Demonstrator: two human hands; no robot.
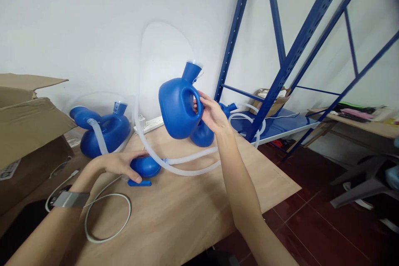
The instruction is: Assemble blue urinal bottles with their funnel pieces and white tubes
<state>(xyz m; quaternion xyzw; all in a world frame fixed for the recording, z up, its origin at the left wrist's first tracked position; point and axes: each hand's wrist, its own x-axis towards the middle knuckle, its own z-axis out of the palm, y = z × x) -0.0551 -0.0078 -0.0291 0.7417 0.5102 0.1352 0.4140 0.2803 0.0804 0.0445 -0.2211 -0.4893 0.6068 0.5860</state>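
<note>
My right hand is wrapped round the handle of a blue plastic urinal bottle, holding it tilted above the table with its neck up. A clear hose loops from the capped neck and curves down toward the table. Low at the left, my left hand grips a blue cup-shaped urinal head, thumb on its near side and the other fingers partly hidden. A flat blue strip shows just below the thumb. A hose joins the head's right end.
Another blue bottle with a hose stands at the left, beside an open cardboard box. One more bottle is behind the held one. A white cable coils on the wooden table; a power strip lies by the wall. Blue shelving rises at the right.
</note>
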